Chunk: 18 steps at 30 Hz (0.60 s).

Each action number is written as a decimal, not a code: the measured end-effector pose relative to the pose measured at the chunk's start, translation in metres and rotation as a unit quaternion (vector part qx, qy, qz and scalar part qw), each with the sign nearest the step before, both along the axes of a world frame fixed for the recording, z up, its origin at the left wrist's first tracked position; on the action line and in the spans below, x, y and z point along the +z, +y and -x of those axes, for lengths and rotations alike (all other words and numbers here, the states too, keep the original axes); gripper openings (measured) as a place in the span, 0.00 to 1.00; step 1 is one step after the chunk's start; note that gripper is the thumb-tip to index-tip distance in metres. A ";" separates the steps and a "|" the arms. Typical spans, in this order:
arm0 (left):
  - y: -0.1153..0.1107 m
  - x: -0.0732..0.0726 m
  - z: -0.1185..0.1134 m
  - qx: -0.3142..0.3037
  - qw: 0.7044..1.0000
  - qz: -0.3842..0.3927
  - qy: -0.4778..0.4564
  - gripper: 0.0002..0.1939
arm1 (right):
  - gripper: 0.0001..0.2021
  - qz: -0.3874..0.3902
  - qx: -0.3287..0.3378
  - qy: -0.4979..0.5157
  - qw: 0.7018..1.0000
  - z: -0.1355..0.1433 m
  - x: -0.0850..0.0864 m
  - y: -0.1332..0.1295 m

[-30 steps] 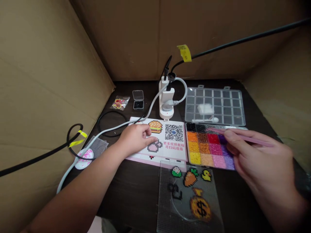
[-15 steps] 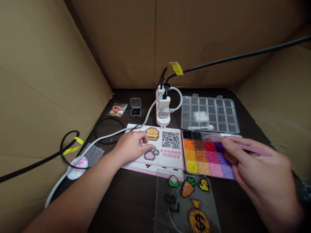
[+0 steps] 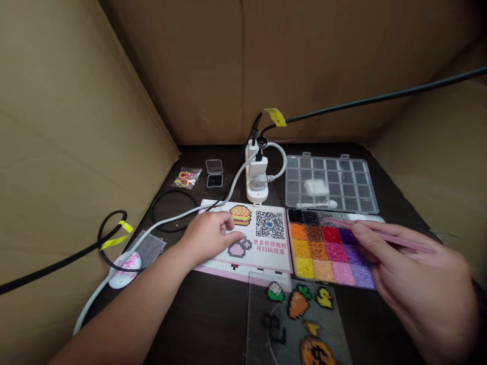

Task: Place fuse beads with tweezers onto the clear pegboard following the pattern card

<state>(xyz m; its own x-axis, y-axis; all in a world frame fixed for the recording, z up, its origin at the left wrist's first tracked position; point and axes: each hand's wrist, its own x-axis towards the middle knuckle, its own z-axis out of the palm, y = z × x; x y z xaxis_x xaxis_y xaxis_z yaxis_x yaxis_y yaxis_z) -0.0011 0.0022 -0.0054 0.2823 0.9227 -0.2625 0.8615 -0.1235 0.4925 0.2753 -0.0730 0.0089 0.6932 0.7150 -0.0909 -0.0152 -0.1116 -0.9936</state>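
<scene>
My right hand [image 3: 422, 274] holds pink tweezers [image 3: 384, 236], fingers closed around them. Their tips reach over the bead box [image 3: 318, 247], beside the black compartments in its back row. My left hand [image 3: 214, 234] lies on a printed pattern sheet [image 3: 266, 257] with a burger, a paw and a QR code. Its fingers are loosely curled, the thumb stands apart, and I see nothing held. In front lies a clear pegboard [image 3: 262, 309] bearing bead figures: a carrot [image 3: 298, 304], a yellow duck [image 3: 324, 299], a money bag [image 3: 317, 350], a green-and-white figure and a black outline.
Behind the bead box lies its clear lid [image 3: 346, 182], with a white block and a small white spoon on it. A power strip [image 3: 257, 187] with cables stands mid-table. Left are a small black-bead box [image 3: 215, 180], a bag [image 3: 186, 177] and a white-pink oval [image 3: 125, 271]. Cardboard walls surround the table.
The whole view has shifted slightly, so things sit a little lower and further right. Both hands keep nearly the same pose, and the tweezers' tips stay over the back row of the bead box.
</scene>
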 end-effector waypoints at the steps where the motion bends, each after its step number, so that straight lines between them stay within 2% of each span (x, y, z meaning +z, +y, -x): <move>1: 0.000 0.000 0.000 0.002 1.000 0.001 0.000 0.16 | 0.15 0.001 0.005 0.002 1.000 0.000 0.001 0.000; 11: -0.001 -0.001 0.000 -0.002 1.000 -0.002 0.000 0.15 | 0.13 -0.001 0.008 0.029 1.000 0.006 0.013 0.003; 18: 0.000 -0.002 0.001 -0.004 1.000 -0.009 0.002 0.16 | 0.12 -0.006 0.009 0.036 0.999 0.007 0.014 0.003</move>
<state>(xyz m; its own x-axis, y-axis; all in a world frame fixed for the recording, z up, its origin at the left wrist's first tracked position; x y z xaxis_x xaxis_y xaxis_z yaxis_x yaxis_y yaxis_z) -0.0021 0.0024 -0.0077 0.2892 0.9247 -0.2476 0.8624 -0.1394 0.4867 0.2686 -0.0703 0.0227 0.6719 0.7289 -0.1310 -0.0839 -0.1008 -0.9914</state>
